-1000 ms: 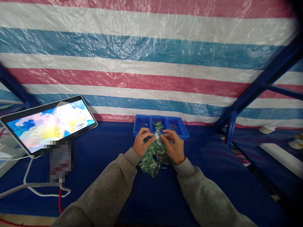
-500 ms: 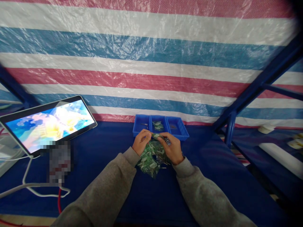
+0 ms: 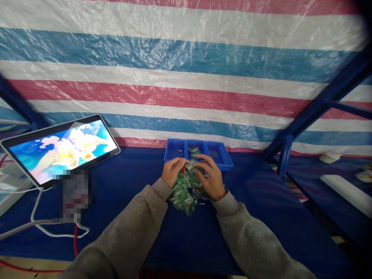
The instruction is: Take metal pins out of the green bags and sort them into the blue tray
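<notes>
Since likely light, limp and slippery, pinch the clear packet point(image 3: 190, 166) by its edge, gripped at nine o'clock by the left hand point(image 3: 172, 171), faced at three by the loosely open right hand point(image 3: 213, 179).

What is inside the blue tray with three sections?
In the blue tray: thin metal pieces on the left, green packaging in the middle, something small and unclear on the right. The left hand and right hand cover parts of the near side; what's there is hidden.
</notes>
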A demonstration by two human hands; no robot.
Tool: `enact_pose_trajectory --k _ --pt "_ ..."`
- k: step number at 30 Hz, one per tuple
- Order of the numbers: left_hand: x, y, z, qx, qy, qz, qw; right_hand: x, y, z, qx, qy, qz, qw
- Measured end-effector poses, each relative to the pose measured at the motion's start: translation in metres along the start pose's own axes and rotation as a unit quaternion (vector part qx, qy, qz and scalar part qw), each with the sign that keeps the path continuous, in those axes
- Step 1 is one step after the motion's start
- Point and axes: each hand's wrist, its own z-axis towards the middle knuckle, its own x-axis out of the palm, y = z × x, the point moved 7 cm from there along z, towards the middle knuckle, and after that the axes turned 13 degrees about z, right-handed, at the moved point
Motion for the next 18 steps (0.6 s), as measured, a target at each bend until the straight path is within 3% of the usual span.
enact_pose_trajectory --k 5,9,18 --pt "-0.003 -0.015 -0.004 0.097 -0.031 0.138 0.985 -0.002 -0.012 -0.005 0.073 -0.029 0.004 0.997" --pt "0.003 0.004 -0.004 0.016 0.004 0.071 0.997 -0.003 -0.015 -0.008 0.114 -0.028 0.062 0.991" --pt "0.0 0.01 -0.002 -0.027 -0.01 -0.062 0.998 0.004 -0.002 0.0 -0.013 0.038 0.029 0.999"
